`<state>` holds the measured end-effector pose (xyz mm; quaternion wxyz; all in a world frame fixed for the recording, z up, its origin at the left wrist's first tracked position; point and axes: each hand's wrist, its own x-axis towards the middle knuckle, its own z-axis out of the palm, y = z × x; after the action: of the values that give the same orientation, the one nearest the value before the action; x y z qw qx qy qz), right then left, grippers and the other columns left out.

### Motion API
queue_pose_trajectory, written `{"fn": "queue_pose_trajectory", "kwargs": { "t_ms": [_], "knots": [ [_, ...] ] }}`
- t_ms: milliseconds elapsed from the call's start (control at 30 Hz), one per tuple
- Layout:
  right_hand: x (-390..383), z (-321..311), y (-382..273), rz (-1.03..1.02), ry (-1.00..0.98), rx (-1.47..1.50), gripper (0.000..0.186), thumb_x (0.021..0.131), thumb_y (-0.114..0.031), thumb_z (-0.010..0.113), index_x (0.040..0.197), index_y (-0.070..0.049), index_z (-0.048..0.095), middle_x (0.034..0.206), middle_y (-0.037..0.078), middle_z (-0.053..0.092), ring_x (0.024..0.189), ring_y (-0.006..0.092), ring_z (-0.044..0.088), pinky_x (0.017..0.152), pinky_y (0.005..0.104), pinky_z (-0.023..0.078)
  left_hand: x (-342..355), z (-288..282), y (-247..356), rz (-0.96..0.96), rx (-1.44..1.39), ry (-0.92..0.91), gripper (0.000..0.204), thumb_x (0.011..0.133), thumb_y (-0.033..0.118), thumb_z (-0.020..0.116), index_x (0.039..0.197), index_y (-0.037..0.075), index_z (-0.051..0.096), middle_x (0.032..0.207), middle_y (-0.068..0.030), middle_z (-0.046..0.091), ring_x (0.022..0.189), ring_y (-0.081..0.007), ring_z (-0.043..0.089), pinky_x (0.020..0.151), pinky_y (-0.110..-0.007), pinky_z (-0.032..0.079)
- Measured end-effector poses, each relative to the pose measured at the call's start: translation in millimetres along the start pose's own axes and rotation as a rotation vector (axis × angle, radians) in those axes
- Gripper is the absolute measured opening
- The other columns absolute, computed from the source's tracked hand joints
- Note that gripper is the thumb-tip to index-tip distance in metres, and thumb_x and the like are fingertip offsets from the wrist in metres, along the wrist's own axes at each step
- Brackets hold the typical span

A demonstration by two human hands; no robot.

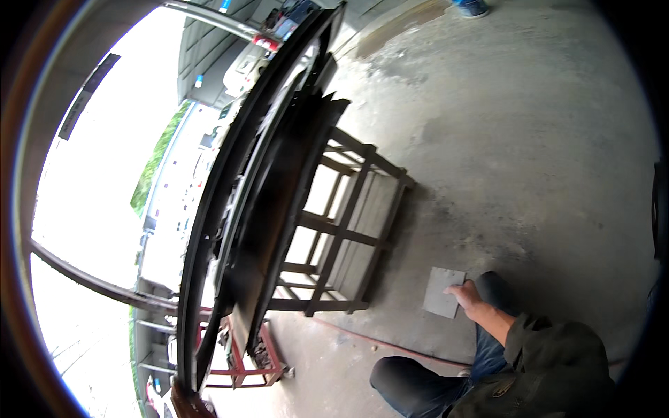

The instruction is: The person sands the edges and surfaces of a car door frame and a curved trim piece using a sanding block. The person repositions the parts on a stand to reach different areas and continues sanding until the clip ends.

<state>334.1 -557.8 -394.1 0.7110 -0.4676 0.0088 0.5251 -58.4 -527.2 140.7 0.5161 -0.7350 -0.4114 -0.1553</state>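
In my right hand [468, 297] is a thin grey square sheet [437, 298], held at its edge with my fingers closed, above the concrete floor. My left hand [185, 402], dark and cut off by the lower edge, is at the bottom end of long black curved panels [268, 181]; its fingers are hard to make out. The panels are stacked on edge over a dark slatted frame [373, 237].
A red metal cart [237, 376] with small items stands at the lower left, near a red hose [397, 350] on the concrete floor [523, 125]. A blue bucket [472, 8] is at the top. A bright opening with vehicles outside fills the left.
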Motion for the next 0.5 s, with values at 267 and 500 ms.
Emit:
{"fn": "queue_pose_trajectory", "kwargs": {
  "t_ms": [267, 500],
  "knots": [
    [7, 13, -20, 0.062, -0.041, 0.064, 0.024, 0.081, -0.012, 0.075, 0.097, 0.005, 0.071, 0.094, 0.009, 0.072, 0.086, 0.0211, 0.07, 0.077, 0.0355, 0.054, 5, 3, 26, -0.061, -0.079, -0.045, 0.029, 0.103, 0.017, 0.06, 0.122, -0.004, 0.067, 0.116, -0.0216, 0.07, 0.109, -0.0396, 0.066, 0.094, -0.049, 0.052],
    [50, 5, -46, -0.056, -0.034, 0.071, 0.026, 0.079, -0.012, 0.075, 0.1, 0.004, 0.072, 0.096, 0.009, 0.074, 0.087, 0.0202, 0.07, 0.078, 0.0347, 0.054, -28, 34, -5, -0.178, -0.059, -0.053, 0.044, 0.1, 0.024, 0.066, 0.133, -0.004, 0.061, 0.125, -0.0216, 0.068, 0.113, -0.0371, 0.064, 0.095, -0.047, 0.052]
  ]
}}
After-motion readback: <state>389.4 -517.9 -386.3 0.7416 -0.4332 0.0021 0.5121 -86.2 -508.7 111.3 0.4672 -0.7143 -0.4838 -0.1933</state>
